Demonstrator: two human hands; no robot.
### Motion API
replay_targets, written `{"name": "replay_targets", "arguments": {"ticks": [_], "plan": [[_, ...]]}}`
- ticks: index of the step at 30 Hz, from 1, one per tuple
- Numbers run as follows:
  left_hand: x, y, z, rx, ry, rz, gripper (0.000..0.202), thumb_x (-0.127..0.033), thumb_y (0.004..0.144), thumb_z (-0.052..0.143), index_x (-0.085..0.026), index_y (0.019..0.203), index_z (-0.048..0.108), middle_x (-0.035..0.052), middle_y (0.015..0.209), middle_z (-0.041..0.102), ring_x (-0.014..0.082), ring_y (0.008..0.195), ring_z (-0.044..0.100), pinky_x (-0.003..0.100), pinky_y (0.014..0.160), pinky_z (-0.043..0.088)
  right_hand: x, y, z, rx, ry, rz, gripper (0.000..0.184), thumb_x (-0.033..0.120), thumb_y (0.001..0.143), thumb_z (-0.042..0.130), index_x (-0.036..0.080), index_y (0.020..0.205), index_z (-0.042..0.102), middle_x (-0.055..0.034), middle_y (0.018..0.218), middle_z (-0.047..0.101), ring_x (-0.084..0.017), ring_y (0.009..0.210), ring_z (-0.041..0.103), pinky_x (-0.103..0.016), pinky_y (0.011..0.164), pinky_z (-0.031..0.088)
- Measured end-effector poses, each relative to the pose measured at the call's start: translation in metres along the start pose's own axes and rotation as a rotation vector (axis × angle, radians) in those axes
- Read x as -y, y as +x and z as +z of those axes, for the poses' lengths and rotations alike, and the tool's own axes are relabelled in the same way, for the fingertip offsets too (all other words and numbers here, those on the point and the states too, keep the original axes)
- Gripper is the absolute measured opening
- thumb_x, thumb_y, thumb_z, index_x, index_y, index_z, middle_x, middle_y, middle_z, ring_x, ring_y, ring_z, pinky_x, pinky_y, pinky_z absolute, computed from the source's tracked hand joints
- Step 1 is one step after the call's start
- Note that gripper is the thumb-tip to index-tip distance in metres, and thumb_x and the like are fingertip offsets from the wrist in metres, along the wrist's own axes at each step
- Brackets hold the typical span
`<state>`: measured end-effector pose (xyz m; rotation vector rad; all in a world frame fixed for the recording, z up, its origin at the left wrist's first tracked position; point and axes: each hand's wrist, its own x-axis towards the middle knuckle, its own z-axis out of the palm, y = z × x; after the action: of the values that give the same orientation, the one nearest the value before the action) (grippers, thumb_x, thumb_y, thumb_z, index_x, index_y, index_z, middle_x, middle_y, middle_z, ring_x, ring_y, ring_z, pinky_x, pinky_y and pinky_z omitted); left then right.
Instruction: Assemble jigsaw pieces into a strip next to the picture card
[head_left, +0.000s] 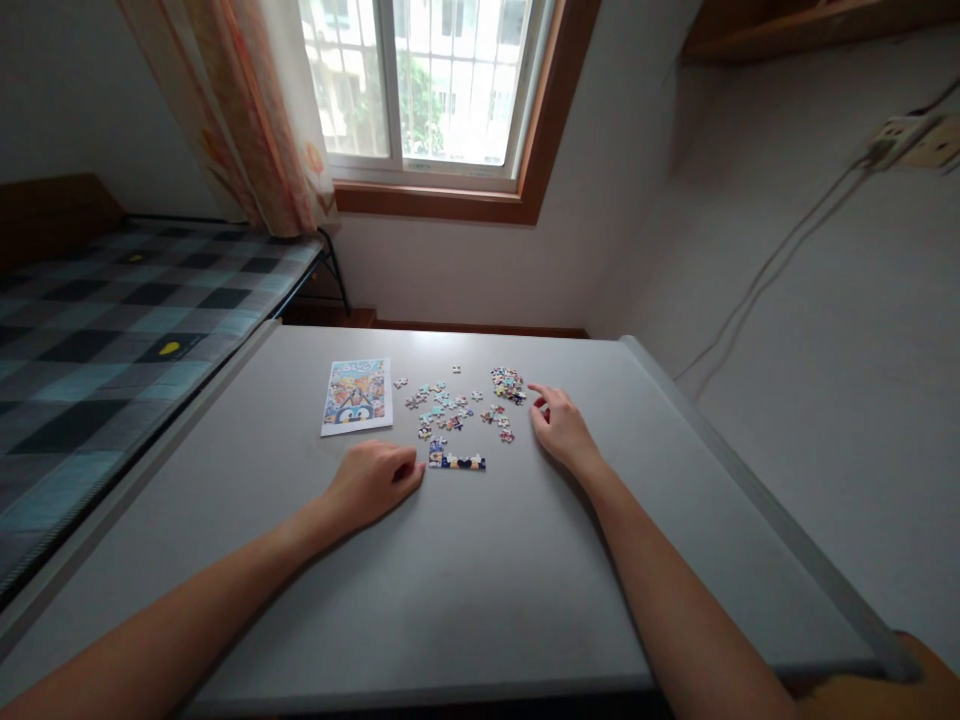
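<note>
My left hand (377, 478) rests on the table with its fingers curled in and no object showing in them. Its thumb lies just left of a joined strip of jigsaw pieces (465, 463), which has a corner turning upward at its left end. My right hand (556, 420) lies right of a heaped pile of jigsaw pieces (508, 384), index finger stretched toward the pile and fingers apart, holding nothing. Loose jigsaw pieces (442, 408) are spread between the hands, and a few more pieces (496, 415) lie below the pile.
A printed picture sheet (358, 396) lies flat on the grey table (480, 590), left of the pieces. A bed (150, 300) with a checked cover stands to the left. Beyond the table are a window (435, 90) and curtain; cables (780, 255) hang along the right wall.
</note>
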<state>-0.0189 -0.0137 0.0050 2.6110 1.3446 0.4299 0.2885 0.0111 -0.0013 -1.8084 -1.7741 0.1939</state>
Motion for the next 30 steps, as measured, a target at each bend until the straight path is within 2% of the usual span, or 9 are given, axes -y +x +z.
{"name": "replay_targets", "arguments": {"ticks": [10,22,30], "plan": [[-0.0016,0.0008,-0.0027,0.016,-0.035,-0.019,0.037,-0.039,0.088,0.046,-0.018,0.058,0.052,-0.0003,0.053,0.049,0.0121,0.053,0.038,0.027,0.056,0.021,0.0037,-0.0022,0.0005,0.029,0.004,-0.017,0.039,0.026,0.085,0.050,0.017,0.122,0.060,-0.0086,0.094,0.062,-0.019,0.079,0.059,-0.032,0.082,0.046],[-0.0009,0.0009,-0.0018,0.020,-0.020,-0.004,0.038,-0.039,0.090,0.045,-0.018,0.060,0.054,0.0006,0.056,0.054,0.0123,0.054,0.041,0.027,0.057,0.021,0.0084,-0.0037,0.0005,0.085,-0.031,-0.027,0.041,0.030,0.085,0.052,0.016,0.123,0.061,-0.0100,0.097,0.059,-0.019,0.075,0.057,-0.032,0.074,0.047],[-0.0023,0.0006,-0.0047,0.033,-0.013,-0.003,0.037,-0.039,0.090,0.045,-0.019,0.060,0.052,-0.0001,0.055,0.053,0.0123,0.054,0.040,0.027,0.057,0.021,0.0021,-0.0018,0.0019,0.080,-0.071,-0.025,0.043,0.031,0.085,0.052,0.014,0.123,0.063,-0.0107,0.097,0.057,-0.021,0.082,0.057,-0.035,0.086,0.046]]}}
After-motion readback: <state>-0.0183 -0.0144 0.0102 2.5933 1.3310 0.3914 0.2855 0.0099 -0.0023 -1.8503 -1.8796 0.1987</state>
